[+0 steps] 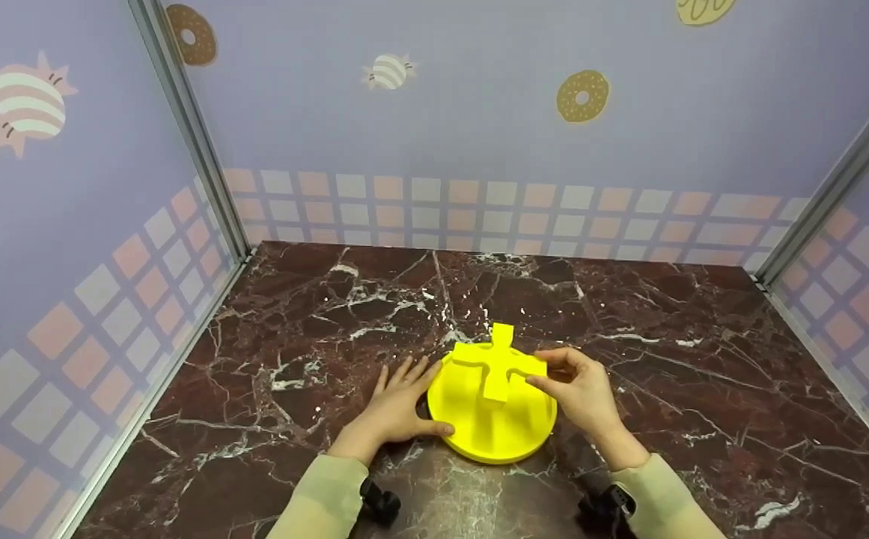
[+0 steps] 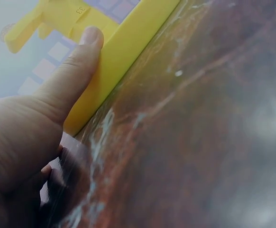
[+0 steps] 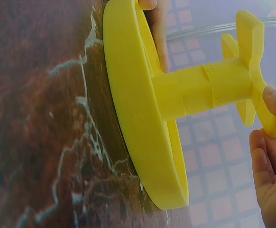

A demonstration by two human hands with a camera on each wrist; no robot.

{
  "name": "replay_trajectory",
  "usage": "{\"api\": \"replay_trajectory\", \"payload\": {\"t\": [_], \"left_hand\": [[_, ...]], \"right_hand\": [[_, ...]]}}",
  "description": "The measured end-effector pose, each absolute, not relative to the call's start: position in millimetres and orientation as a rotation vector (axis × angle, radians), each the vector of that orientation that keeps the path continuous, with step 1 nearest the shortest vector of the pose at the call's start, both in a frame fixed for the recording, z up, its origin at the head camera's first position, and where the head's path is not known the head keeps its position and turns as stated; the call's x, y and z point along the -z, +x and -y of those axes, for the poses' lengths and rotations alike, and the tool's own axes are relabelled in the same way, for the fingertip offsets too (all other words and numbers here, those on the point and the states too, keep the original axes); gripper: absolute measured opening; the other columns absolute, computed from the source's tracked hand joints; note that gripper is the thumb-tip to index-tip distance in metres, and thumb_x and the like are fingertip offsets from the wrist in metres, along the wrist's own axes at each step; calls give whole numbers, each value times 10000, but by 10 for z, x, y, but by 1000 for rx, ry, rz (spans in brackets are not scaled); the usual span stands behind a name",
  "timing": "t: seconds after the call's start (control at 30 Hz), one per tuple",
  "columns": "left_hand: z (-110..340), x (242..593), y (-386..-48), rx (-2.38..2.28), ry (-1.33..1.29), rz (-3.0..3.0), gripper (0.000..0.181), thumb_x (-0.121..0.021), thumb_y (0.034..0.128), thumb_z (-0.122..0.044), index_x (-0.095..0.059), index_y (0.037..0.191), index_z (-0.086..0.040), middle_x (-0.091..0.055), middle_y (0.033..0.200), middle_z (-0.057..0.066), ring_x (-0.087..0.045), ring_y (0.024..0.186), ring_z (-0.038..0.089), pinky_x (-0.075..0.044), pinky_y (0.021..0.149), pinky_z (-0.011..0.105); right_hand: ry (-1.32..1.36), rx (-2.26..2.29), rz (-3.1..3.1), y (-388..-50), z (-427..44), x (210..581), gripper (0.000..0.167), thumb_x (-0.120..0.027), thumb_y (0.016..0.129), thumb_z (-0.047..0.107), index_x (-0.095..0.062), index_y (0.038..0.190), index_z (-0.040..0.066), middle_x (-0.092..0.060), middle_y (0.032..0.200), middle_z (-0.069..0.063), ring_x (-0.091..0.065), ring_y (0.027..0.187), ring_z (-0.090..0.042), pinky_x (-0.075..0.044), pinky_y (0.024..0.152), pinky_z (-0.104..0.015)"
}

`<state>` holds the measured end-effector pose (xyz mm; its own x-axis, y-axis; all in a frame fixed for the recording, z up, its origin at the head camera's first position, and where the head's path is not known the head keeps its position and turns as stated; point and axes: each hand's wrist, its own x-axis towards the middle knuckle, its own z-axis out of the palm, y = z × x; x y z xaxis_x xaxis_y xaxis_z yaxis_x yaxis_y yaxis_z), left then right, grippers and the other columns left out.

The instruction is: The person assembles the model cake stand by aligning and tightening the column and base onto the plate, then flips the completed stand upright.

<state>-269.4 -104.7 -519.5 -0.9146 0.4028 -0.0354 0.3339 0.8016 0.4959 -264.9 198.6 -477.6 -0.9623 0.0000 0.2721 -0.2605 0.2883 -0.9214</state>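
A yellow round base [image 1: 471,438] with a raised rim lies on the marble-patterned table. From its middle rises a yellow post [image 3: 195,90] with small markings on its side. A yellow cross-shaped top [image 1: 499,367] with flat arms sits on that post. On the left, my left hand [image 1: 400,412] rests against the base with fingers spread, its thumb [image 2: 69,71] laid on the rim. My right hand [image 1: 584,385] pinches the right arm of the cross between thumb and fingers; the right wrist view shows this from the side.
White flecks [image 1: 471,311] lie scattered on the dark red table [image 1: 254,449] beyond the base. Lilac panels [image 1: 441,127] with printed sweets and squares enclose the back and both sides. Metal posts [image 1: 202,142] stand at the corners.
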Motion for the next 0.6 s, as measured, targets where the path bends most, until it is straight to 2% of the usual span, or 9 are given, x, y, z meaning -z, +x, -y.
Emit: {"api": "replay_trajectory", "payload": {"t": [0.6], "left_hand": [[1036, 5207, -2698, -765, 593, -2859, 1134, -780, 771, -680, -205, 1662, -278, -218, 1719, 144, -108, 1608, 414, 20, 1282, 678]], "right_hand": [[211, -1664, 2360, -2629, -1969, 4811, 322, -841, 809, -16, -741, 1115, -2, -748, 1147, -180, -725, 906, -70, -623, 803, -198]]}}
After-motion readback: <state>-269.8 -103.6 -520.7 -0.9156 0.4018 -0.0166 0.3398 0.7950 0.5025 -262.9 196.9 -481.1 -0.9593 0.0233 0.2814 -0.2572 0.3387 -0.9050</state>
